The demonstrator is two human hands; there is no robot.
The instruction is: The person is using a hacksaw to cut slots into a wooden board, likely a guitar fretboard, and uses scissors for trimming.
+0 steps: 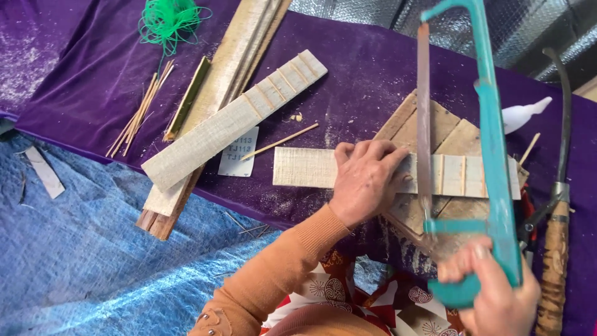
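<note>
A tangle of green string (169, 20) lies far left on the purple-clothed desk (74, 81). The left hand (367, 177) presses flat, fingers spread, on a pale notched wooden strip (305, 167). Right of it, the right hand (494, 292), fingers wrapped tight, grips the teal-framed hacksaw (494, 155), its blade crossing the strip.

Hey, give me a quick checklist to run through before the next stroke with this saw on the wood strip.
1. Left hand presses the wood strip flat: ok.
2. Right hand wraps the handle of the green saw: ok.
3. Saw blade crosses the strip beside the left hand: ok.
4. Left fingers clear of the blade: not ok, they lie right next to it.
5. Strip rests on the wooden board under it: ok.
6. Blade tight in its frame: cannot tell.
</note>
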